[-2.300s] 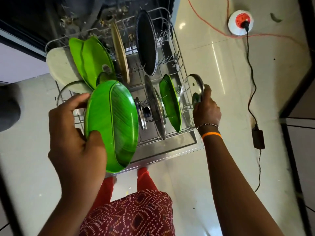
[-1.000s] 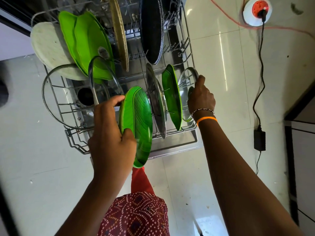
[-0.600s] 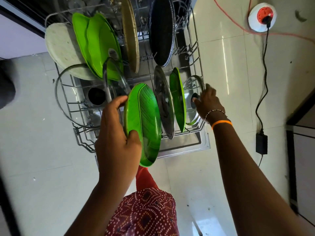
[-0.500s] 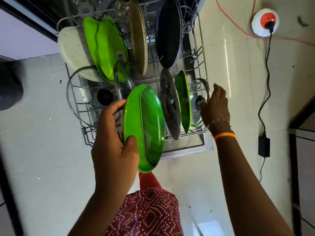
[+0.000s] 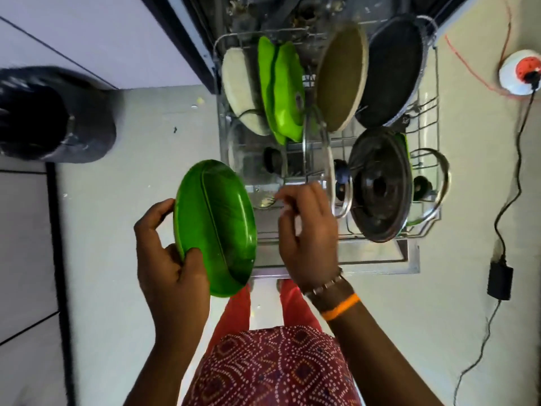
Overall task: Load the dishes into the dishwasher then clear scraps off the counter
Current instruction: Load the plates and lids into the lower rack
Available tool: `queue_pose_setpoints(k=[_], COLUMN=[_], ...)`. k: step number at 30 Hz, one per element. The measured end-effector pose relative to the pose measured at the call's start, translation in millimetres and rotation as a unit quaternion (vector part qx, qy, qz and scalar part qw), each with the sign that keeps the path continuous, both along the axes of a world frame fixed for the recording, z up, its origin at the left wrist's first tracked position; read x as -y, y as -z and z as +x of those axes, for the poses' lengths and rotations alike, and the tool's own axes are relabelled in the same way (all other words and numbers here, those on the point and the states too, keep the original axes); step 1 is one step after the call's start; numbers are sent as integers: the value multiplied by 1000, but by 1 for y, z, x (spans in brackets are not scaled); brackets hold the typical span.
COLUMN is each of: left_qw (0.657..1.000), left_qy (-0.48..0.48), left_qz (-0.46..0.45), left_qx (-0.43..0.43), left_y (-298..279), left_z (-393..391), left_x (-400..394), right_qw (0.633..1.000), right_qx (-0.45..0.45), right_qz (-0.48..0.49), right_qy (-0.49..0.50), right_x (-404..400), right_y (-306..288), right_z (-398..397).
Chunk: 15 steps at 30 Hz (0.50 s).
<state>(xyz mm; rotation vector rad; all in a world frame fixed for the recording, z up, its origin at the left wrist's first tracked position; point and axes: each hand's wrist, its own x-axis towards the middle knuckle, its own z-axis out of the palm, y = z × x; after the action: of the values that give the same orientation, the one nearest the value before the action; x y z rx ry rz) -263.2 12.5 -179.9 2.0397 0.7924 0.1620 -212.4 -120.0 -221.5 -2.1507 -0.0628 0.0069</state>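
Note:
My left hand [image 5: 169, 253] grips a green leaf-shaped plate [image 5: 215, 227] by its left rim, held tilted just left of the pulled-out dishwasher rack [image 5: 424, 235]. My right hand [image 5: 307, 230] hovers over the rack's front middle with fingers loosely curled and nothing in them. In the rack stand a white plate [image 5: 240, 92], two green plates [image 5: 284, 92], a tan plate [image 5: 342, 80], a black pan [image 5: 392, 71], a dark metal lid [image 5: 380, 186] and two glass lids [image 5: 325, 159], one of them at the right end [image 5: 433, 183].
A black bin bag [image 5: 49, 115] sits on the floor at the left. A white and red extension socket [image 5: 521, 73] and a black adapter [image 5: 499, 279] with its cord lie on the floor to the right. The open dishwasher door lies under the rack.
My right hand let go of the glass lid at the rack's right end and moved left to the front middle. My left hand drew the green plate out to the rack's left.

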Motion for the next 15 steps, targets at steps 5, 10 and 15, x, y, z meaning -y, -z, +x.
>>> queue_pose_setpoints(k=[5, 10, 15], left_qw=[999, 998, 998], left_qy=[-28, -27, -15], left_qz=[4, -9, -23], left_qx=[-46, -54, -65], left_y=[40, 67, 85], left_z=[-6, -4, -2], left_x=[-46, -75, -94], right_qw=[980, 932, 915], right_qx=[-174, -322, -321], right_qz=[-92, -165, -232], right_qy=[-37, -27, 73], right_x=[-71, -124, -145], right_y=[76, 136, 163], right_z=[40, 86, 101])
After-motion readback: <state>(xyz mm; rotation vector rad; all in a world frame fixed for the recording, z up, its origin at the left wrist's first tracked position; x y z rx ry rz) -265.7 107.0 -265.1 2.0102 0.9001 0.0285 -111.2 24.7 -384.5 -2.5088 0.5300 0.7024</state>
